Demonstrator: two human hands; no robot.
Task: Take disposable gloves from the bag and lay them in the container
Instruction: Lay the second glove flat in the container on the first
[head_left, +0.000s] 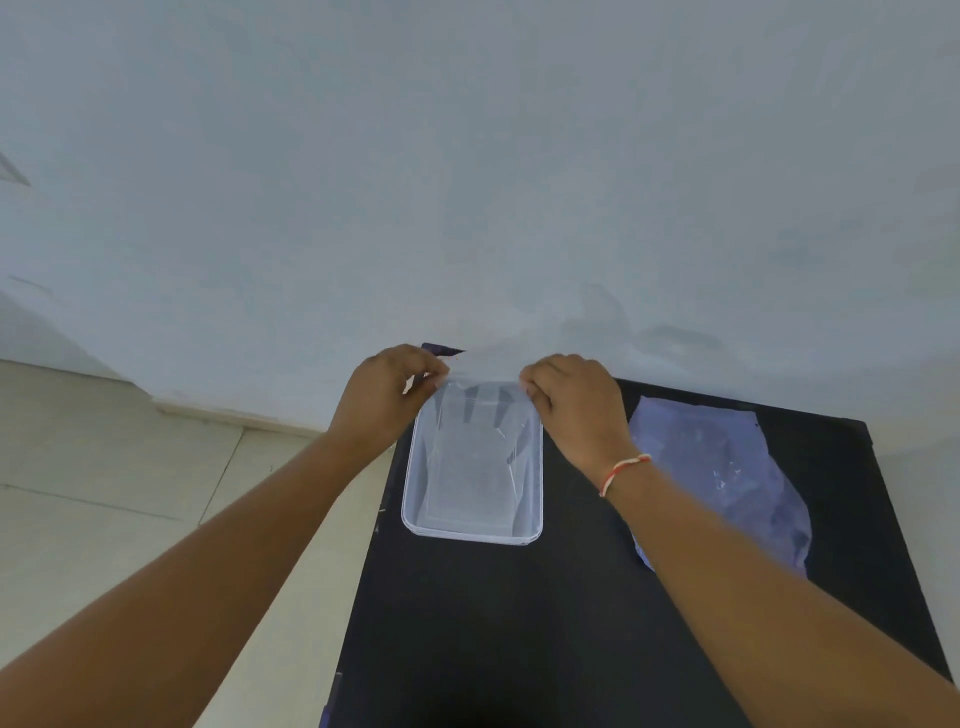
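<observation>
Head view: the left hand (387, 395) and right hand (574, 410) each pinch a far corner of a clear glove (478, 431), which hangs stretched between them over the container (415, 519) on the black table (519, 623). The bag (727, 478) lies flat on the table right of the container — partly behind the right wrist, which wears a thread band (623, 473).

A black tabletop (519, 623) stands against a pale blue wall (467, 182); left of the tabletop lies a beige tiled floor (130, 493).
</observation>
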